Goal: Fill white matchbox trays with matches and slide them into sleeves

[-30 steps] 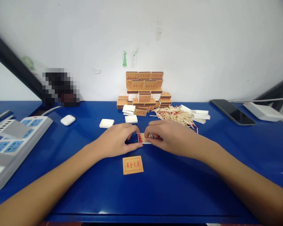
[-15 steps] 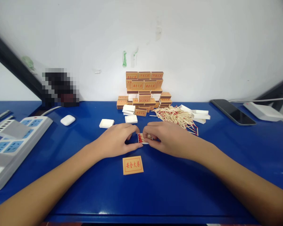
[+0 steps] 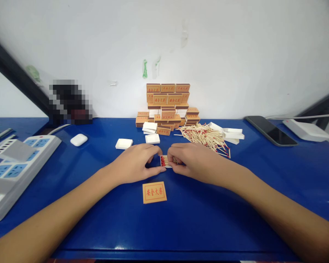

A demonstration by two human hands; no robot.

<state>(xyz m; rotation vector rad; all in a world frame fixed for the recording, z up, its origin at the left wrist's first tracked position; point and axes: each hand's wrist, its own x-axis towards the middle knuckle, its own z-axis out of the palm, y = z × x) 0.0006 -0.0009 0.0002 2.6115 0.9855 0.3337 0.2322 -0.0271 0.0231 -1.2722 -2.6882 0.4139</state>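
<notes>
A small white matchbox tray (image 3: 161, 161) sits on the blue table between my hands. Red-headed matches (image 3: 164, 160) lie in it with their heads toward the left. My left hand (image 3: 134, 163) steadies the tray's left end, thumb at the near corner and fingers at the far one. Curled over the tray's right part, my right hand (image 3: 193, 160) has its fingertips closed at the matches and hides that end. Closer to me, an orange matchbox sleeve (image 3: 154, 192) with red characters lies flat.
Stacked orange matchboxes (image 3: 167, 98) stand against the wall. Right of them is a heap of loose matches (image 3: 201, 135) beside white trays (image 3: 233, 134). Other white trays (image 3: 124, 143) lie left of centre. A power strip (image 3: 44, 157), white case (image 3: 79, 140) and phone (image 3: 271, 130) are farther out.
My right hand has shifted very slightly to the right, and a little more of the matches shows. My left hand and the tray stay in place.
</notes>
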